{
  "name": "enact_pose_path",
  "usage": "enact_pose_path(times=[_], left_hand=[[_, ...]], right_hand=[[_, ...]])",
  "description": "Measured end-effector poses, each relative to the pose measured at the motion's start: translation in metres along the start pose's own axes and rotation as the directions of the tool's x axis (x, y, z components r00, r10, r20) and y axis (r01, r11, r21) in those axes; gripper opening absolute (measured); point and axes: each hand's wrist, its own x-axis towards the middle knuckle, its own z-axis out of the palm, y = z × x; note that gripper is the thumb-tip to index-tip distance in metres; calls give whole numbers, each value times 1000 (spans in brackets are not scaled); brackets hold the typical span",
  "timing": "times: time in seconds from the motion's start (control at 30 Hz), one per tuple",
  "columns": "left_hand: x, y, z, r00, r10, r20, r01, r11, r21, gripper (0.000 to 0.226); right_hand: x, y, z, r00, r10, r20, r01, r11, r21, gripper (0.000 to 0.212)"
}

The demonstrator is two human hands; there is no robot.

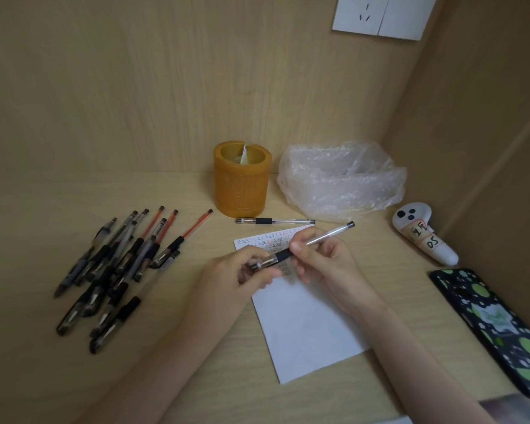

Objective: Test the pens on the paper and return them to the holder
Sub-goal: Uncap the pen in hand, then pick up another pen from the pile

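A heap of capped pens (117, 270) lies on the left of the wooden desk (43, 377). Nearly all of them slant from near-left to far-right, with the caps toward the person; three have red refills. Further back, near the middle, stands the orange holder (241, 179), upright, with something pale inside it. Just in front of it a single pen (274, 221) lies flat, running left to right with its cap end at the left.

Both hands are above the top of the paper (303, 316), which bears rows of small marks at its far edge. The left hand (236, 276) pinches the near-left end of the held pen (328, 234) with curled fingers; that end is blurred. The right hand (322, 258) grips the barrel just past the black grip. This pen slopes up from near-left to far-right, its black end plug pointing toward the crumpled plastic bag (343, 179).

At the right lie a white controller (423, 237) and a phone (496, 325) in a spotted case.
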Motion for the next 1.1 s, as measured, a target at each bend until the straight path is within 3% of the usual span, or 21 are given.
enact_pose_path(times=[0.07, 0.13, 0.23, 0.4, 0.63, 0.73, 0.8, 0.9, 0.97, 1.1], left_hand=[[2, -2, 0, 999, -7, 49, 4, 997, 71, 55], [3, -7, -2, 995, 45, 85, -58, 986, 157, 64], [3, -14, -3, 981, 147, 124, -180, 929, 323, 59], [4, -23, 4, 949, 214, 230, -296, 856, 424, 59], [6, -32, 4, 945, 230, 232, -312, 843, 438, 51], [6, -33, 5, 938, 269, 216, -340, 829, 444, 42], [8, -33, 5, 939, 296, 176, -345, 823, 452, 38], [14, -34, -2, 950, 311, 26, -280, 811, 514, 35], [17, -35, -12, 948, 294, -119, -177, 804, 568, 31], [16, -39, -27, 965, 70, -253, 113, 759, 641, 38]], right_hand=[[4, -3, -1, 1000, 19, -14, -18, 999, 36, 7], [13, -18, -10, 995, 30, -96, -22, 996, 83, 9], [40, -51, -35, 962, 125, -243, -97, 988, 123, 16], [104, -86, -71, 869, 319, -378, -217, 933, 287, 22], [135, -101, -86, 857, 361, -368, -245, 913, 325, 3], [130, -97, -88, 878, 349, -328, -237, 912, 335, 24], [124, -93, -82, 896, 319, -310, -226, 927, 299, 22], [108, -85, -67, 921, 262, -289, -198, 952, 233, 9], [93, -76, -56, 938, 208, -276, -171, 974, 150, 15], [60, -53, -31, 963, 155, -222, -155, 988, 15, 19]])
